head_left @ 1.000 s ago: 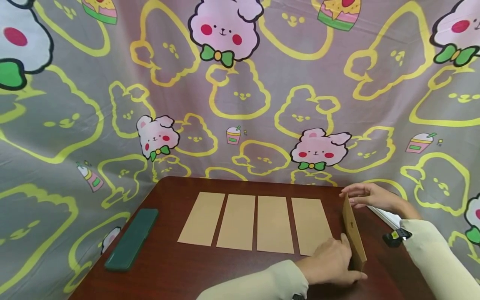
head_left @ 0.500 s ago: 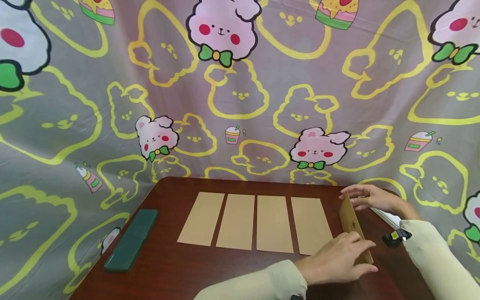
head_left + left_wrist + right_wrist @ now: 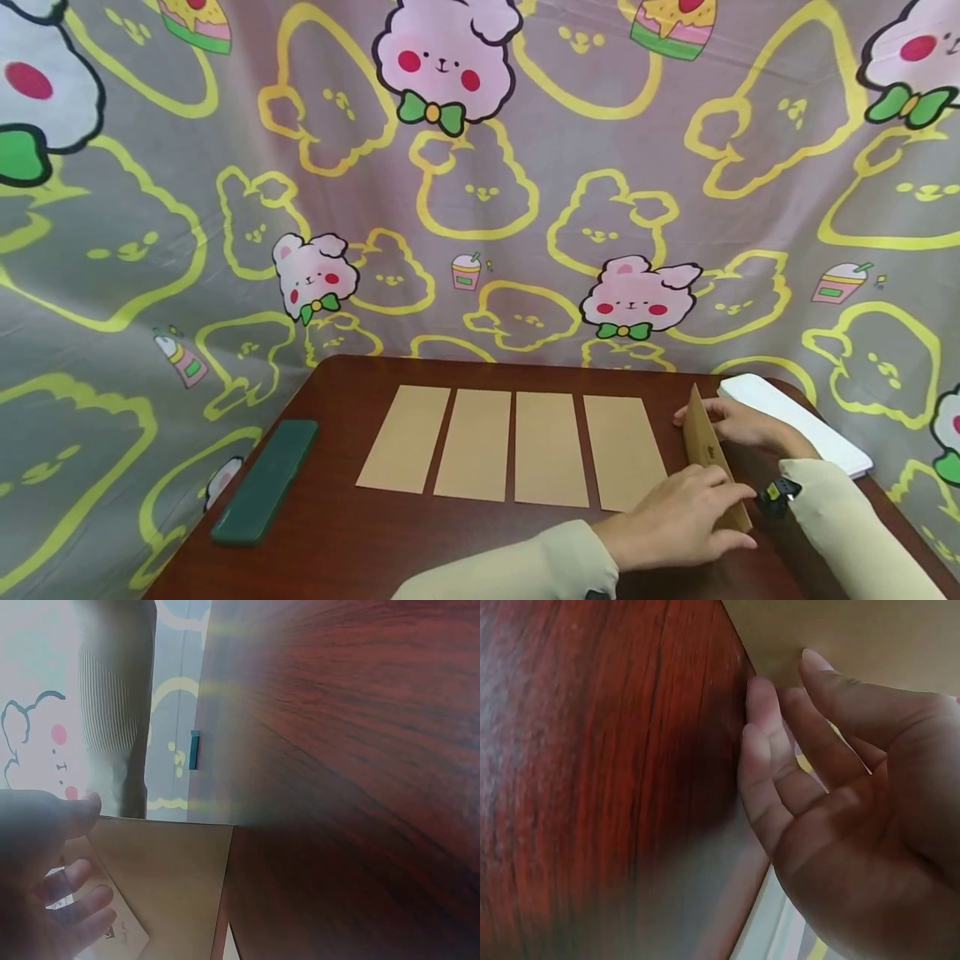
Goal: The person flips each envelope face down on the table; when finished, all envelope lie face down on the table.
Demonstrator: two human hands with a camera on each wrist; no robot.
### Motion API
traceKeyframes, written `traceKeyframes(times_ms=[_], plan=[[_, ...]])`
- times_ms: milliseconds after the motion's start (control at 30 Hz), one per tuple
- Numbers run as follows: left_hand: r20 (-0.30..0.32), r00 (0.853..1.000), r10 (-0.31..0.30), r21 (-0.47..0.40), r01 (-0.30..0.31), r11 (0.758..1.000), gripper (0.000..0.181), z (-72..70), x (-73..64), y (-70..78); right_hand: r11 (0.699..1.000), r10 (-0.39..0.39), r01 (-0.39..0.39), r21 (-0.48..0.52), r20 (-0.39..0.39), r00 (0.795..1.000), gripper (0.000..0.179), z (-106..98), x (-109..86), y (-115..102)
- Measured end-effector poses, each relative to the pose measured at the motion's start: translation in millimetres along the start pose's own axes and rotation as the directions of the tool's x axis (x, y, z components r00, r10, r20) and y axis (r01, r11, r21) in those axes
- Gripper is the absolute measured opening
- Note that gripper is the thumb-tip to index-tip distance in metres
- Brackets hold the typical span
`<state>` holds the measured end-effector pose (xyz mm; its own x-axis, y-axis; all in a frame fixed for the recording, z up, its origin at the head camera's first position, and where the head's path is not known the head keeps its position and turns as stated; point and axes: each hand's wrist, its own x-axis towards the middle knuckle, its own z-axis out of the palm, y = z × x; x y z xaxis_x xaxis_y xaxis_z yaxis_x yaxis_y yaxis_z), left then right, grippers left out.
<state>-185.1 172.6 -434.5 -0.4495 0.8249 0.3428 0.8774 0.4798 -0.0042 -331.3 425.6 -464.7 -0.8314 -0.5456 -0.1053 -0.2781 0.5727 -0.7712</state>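
A brown kraft envelope (image 3: 705, 437) stands on its long edge at the table's right side; whether it is one or a stack I cannot tell. Its pointed flap with small dark print (image 3: 120, 930) shows in the left wrist view. My right hand (image 3: 750, 425) holds the far end, thumb on the right face (image 3: 900, 645) and the other fingers about the far edge. My left hand (image 3: 675, 517) is at the near end, with index finger and thumb extended and spread, touching it. Several flat brown paper rectangles (image 3: 551, 450) lie in a row to the left.
A dark green case (image 3: 266, 482) lies along the left edge of the dark red-brown wooden table (image 3: 465, 550). Behind my right wrist lies a long white object (image 3: 802, 425). Patterned cloth (image 3: 510, 208) hangs round the back and sides.
The left hand has moved from the envelope's left face toward its near end, its fingers spreading. My right hand has come lower and a little nearer, uncovering more of the white object.
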Motion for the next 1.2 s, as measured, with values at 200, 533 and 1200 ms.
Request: traceKeyframes(times_ms=[200, 533, 1200], plan=[[-0.022, 1.000, 0.012, 0.015, -0.012, 1.000, 0.047, -0.5, 1.4, -0.3, 0.999, -0.043, 0.043, 0.009, 0.003, 0.999, 0.036, -4, -1.5, -5], [-0.145, 0.989, 0.031, 0.019, -0.029, 0.999, 0.040, -1.9, -6.0, -8.7, 0.999, 0.010, -0.007, 0.054, -0.069, 0.998, 0.049, -21, -16.3, -22], [-0.109, 0.994, 0.012, -0.021, -0.015, 1.000, 0.029, 9.4, -22.4, -28.8, 0.981, 0.066, -0.119, -0.152, -0.315, 0.947, 0.027, -46, -29.9, -41]])
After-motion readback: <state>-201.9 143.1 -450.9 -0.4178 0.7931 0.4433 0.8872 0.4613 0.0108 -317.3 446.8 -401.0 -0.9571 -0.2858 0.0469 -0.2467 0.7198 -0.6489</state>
